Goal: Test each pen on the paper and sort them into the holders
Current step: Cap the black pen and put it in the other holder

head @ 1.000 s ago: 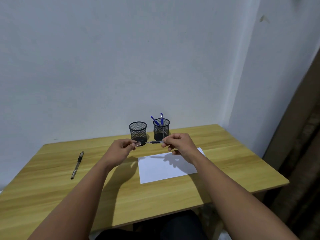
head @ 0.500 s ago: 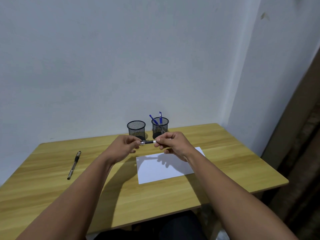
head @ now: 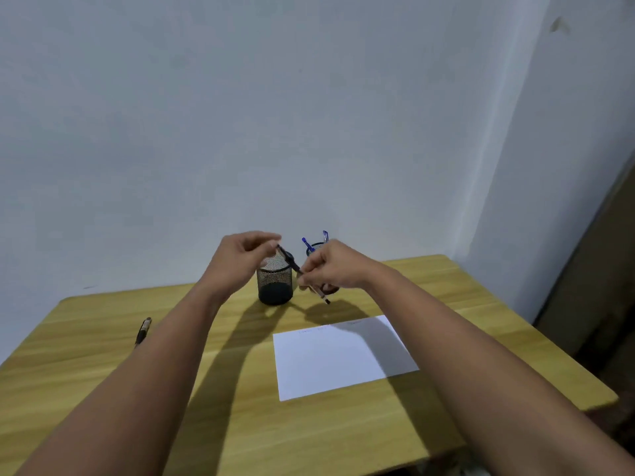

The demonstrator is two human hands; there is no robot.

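Black pen [head: 302, 273] is being pinched by both left hand [head: 240, 257] and right hand [head: 335, 266] above the left mesh holder [head: 275, 280], probably for dropping in next.

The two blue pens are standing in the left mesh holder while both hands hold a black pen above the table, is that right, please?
Not quite: the head view shows the two blue pens in the right mesh holder, mostly hidden behind the right hand. The left mesh holder shows no pens in it. The rest stands: the left hand and right hand hold a black pen above the table.

Wooden table [head: 103, 389] — two mesh holders [head: 275, 283], paper [head: 340, 359], pen [head: 143, 331]
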